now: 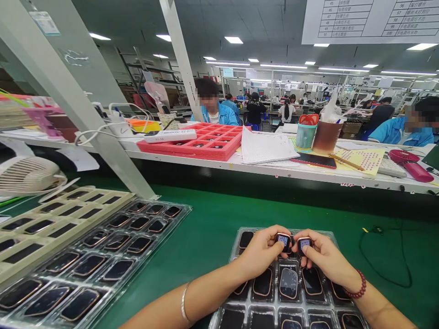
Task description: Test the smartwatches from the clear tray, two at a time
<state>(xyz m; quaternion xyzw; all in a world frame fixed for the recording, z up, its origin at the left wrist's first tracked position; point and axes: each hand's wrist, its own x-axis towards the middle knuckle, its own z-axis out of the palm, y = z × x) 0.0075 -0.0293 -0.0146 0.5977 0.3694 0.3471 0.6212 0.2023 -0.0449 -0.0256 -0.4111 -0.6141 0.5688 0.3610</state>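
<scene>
My left hand (pixel 265 251) grips a smartwatch body (pixel 283 241) whose lit screen shows a square code. Close beside it, my right hand (pixel 320 253) holds a second smartwatch body (pixel 304 246) with a similar code on its screen. Both hands are above a clear plastic tray (pixel 244 303). Dark-screened watch bodies, such as one watch body (pixel 288 282) with a copper-coloured rim, lie in its pockets. The hands and forearms hide part of the tray.
Left on the green table (pixel 192 242) are another clear tray (pixel 132 269) of watch bodies and a beige tray (pixel 113 211). A white shelf (pixel 212 167) crosses ahead, bearing a red foam tray (pixel 192 154), papers and a phone (pixel 313 160). A cable (pixel 384 281) lies right. Several people sit beyond.
</scene>
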